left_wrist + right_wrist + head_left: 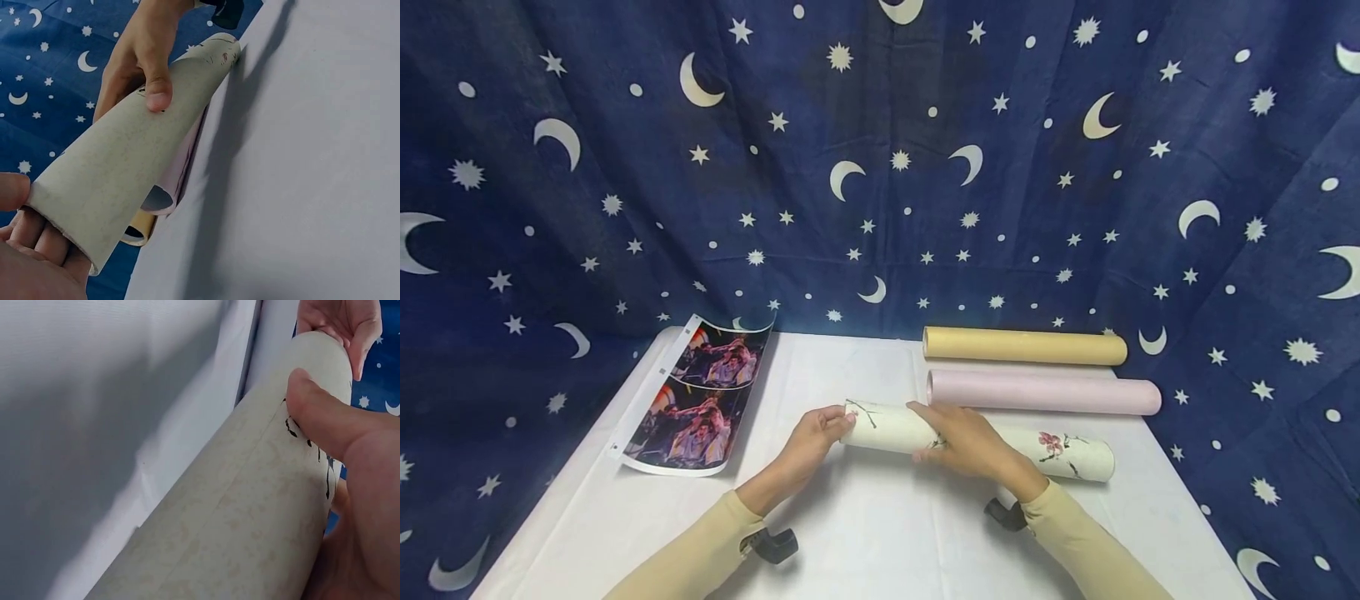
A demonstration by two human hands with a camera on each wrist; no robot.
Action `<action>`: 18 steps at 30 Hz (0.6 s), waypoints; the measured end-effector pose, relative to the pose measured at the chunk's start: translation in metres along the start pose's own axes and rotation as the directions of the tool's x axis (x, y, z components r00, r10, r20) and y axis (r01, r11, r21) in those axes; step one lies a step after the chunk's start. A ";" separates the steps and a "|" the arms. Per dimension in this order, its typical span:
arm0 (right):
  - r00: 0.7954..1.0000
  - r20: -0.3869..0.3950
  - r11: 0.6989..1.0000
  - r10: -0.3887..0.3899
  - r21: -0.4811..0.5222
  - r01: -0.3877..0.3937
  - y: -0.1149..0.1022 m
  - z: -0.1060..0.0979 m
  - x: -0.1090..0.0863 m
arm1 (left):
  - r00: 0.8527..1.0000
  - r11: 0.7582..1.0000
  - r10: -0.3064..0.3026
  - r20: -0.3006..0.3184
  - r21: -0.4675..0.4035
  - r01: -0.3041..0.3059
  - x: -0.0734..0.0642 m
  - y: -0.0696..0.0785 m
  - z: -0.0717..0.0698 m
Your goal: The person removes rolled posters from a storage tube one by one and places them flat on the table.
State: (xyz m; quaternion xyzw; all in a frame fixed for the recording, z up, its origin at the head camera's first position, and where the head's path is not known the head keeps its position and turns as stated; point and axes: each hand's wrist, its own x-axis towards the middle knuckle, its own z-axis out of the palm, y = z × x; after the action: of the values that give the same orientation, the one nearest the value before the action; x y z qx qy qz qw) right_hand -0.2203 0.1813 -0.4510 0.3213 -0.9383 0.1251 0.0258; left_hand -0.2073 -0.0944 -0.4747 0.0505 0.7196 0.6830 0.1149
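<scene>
Both hands hold a cream paper roll (891, 427) printed with dark twigs and pink blossoms, close over the white table. My left hand (815, 434) pinches the rim at its left end; in the left wrist view the thumb lies outside and the fingers reach into the open end. Around the roll's middle, my right hand (962, 439) grips from above, its thumb (312, 406) on the near side and its fingers mostly hidden behind. Pink blossoms (1051, 444) show on the roll to the right of that hand.
Behind the roll lie a pale pink roll (1045, 392) and, farther back, a yellow roll (1026, 346). At the left, a curled glossy sheet (688, 417) carries two printed pictures. A navy curtain (880, 208) with moons and stars hangs behind the white table (865, 533).
</scene>
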 end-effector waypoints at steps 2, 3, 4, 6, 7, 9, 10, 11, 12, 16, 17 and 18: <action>1.000 -0.022 1.000 -0.002 -0.024 0.002 0.000 0.000 -0.002 | 1.000 1.000 0.003 0.001 0.001 -0.003 0.001 0.001 0.000; 0.999 -0.035 0.999 -0.006 -0.037 0.004 -0.001 0.000 -0.002 | 1.000 1.000 0.004 -0.003 0.002 -0.004 0.001 0.002 0.000; 0.999 -0.049 0.999 -0.012 -0.052 0.009 -0.001 0.001 -0.003 | 1.000 1.000 0.003 -0.008 0.001 -0.003 0.000 0.003 0.000; 0.997 -0.075 0.997 -0.027 -0.078 0.021 -0.002 0.003 -0.005 | 1.000 1.000 0.001 -0.015 -0.003 -0.001 0.000 0.003 0.000; 0.995 -0.090 0.995 -0.035 -0.091 0.027 -0.002 0.003 -0.005 | 1.000 1.000 0.003 -0.016 -0.005 -0.003 -0.001 0.003 0.000; 0.992 -0.115 0.992 -0.051 -0.118 0.037 -0.002 0.004 -0.006 | 1.000 1.000 0.001 -0.020 -0.011 -0.001 0.000 0.002 -0.001; 0.990 -0.126 0.990 -0.056 -0.134 0.039 -0.002 0.005 -0.006 | 1.000 1.000 0.000 -0.018 -0.016 0.000 0.000 0.002 -0.001; 0.989 -0.135 0.989 -0.058 -0.143 0.039 -0.002 0.005 -0.007 | 1.000 1.000 -0.005 -0.016 -0.023 0.005 0.000 0.001 -0.002; 0.988 -0.142 0.988 -0.057 -0.153 0.035 -0.002 0.006 -0.007 | 1.000 1.000 -0.008 -0.012 -0.028 0.008 0.000 0.001 -0.002; 0.988 -0.146 0.987 -0.042 -0.161 0.018 -0.002 0.007 -0.008 | 1.000 0.999 -0.023 0.014 -0.028 0.023 0.001 0.000 -0.003; 0.989 -0.144 0.987 -0.039 -0.159 0.016 -0.002 0.007 -0.009 | 0.999 0.999 -0.030 0.031 -0.020 0.030 0.001 0.000 -0.003; 0.989 -0.140 0.988 -0.036 -0.155 0.014 -0.002 0.007 -0.009 | 0.998 0.999 -0.034 0.049 -0.015 0.035 0.001 0.001 -0.003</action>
State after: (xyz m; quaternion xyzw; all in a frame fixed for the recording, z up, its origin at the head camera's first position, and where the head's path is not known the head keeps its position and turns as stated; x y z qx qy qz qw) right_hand -0.2116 0.1833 -0.4581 0.3202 -0.9369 0.0746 0.1191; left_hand -0.2086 -0.0968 -0.4738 0.0539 0.7119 0.6851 0.1447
